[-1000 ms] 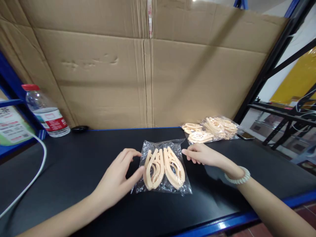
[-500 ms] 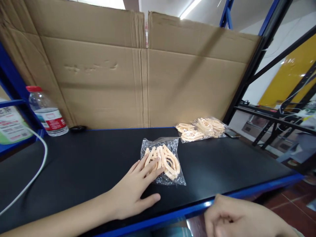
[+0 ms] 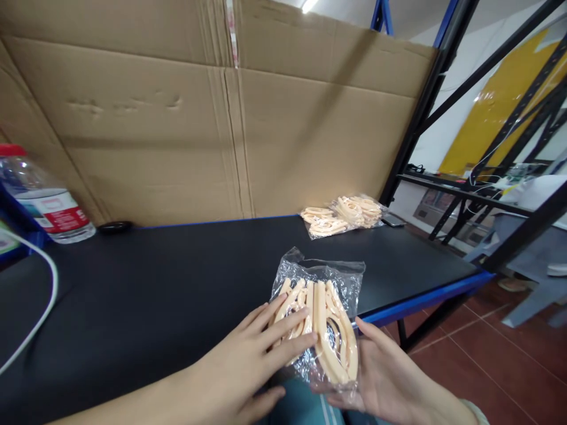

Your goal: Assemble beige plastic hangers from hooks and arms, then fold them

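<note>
A clear plastic bag of cream-coloured looped pieces [image 3: 334, 330] is tilted at the table's front edge, partly past it. My left hand [image 3: 261, 348] lies on the bag's left side with its fingers spread over the plastic, its thumb lower down. My right hand [image 3: 381, 366] holds the bag's lower right corner, thumb at the side and fingers underneath, partly seen through the plastic.
Further bags of similar pieces [image 3: 345, 215] lie at the back right beside a phone [image 3: 393, 220]. A water bottle [image 3: 55, 206], a black round object [image 3: 115, 227] and a white cable [image 3: 52, 283] are at the left. Cardboard [image 3: 155, 136] stands behind the black table [image 3: 168, 283].
The bag has moved right and toward me, from flat on the table to its front edge. My right hand has come up and taken hold of it. The view has shifted right.
</note>
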{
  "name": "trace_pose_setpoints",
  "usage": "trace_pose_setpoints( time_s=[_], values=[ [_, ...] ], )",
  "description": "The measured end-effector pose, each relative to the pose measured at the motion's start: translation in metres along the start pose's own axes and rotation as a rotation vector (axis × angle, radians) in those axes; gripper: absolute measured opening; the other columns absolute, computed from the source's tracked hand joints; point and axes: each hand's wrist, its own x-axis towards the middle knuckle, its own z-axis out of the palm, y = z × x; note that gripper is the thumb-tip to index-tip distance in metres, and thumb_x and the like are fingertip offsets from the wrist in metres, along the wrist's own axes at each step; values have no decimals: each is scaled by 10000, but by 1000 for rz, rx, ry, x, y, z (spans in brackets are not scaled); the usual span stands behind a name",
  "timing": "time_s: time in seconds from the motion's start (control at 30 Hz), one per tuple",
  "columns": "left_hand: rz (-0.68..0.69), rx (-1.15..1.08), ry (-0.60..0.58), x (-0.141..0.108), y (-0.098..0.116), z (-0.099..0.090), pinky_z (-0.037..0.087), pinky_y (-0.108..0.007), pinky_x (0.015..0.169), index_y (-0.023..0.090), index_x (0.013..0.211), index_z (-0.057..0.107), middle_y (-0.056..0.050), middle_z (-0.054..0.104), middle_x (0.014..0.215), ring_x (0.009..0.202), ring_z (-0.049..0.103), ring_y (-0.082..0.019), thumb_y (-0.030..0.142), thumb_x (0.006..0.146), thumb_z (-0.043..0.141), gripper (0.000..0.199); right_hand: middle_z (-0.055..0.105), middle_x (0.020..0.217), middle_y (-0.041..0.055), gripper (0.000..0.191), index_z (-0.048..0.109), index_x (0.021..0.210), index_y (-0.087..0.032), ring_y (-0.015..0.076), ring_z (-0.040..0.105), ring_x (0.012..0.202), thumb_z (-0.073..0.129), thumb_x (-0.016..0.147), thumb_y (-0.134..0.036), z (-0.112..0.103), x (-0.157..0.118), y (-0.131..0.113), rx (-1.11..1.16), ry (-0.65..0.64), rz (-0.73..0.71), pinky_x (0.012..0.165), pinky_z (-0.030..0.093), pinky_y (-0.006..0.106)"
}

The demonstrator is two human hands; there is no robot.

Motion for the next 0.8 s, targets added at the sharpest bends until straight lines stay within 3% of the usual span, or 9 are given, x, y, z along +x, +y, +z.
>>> trace_pose_setpoints(
  time_s=[0.17,0.27,0.6,0.8],
  values=[
    [63,17,106,1,1,8,342,-513,1133,273,1473,302,-28,380,1521,1433,251,-290,104,849,517,682,728,1006,117,422,657,1133,-122,230,682,958,565,890,-455,17,4,9,64,92,-93,967,454,386],
    [72,77,123,2,1,13,335,-518,1135,251,1465,319,-43,377,1522,1435,241,-295,29,838,467,682,740,928,112,332,671,1079,-100,222,694,919,631,867,-352,26,7,12,69,169,-142,971,462,385],
    [144,65,165,6,1,10,253,-481,1180,235,1516,156,-64,406,1503,1430,257,-229,-25,861,424,754,746,846,124,307,674,1002,-82,221,723,808,640,878,-361,46,7,10,52,295,-187,874,530,372],
    [107,46,238,11,-7,11,290,-462,1172,258,1504,214,-24,370,1528,1450,208,-209,-10,892,375,688,740,860,156,336,649,1062,-57,235,725,796,606,904,-350,50,11,-7,-25,266,-247,780,557,354]
  ],
)
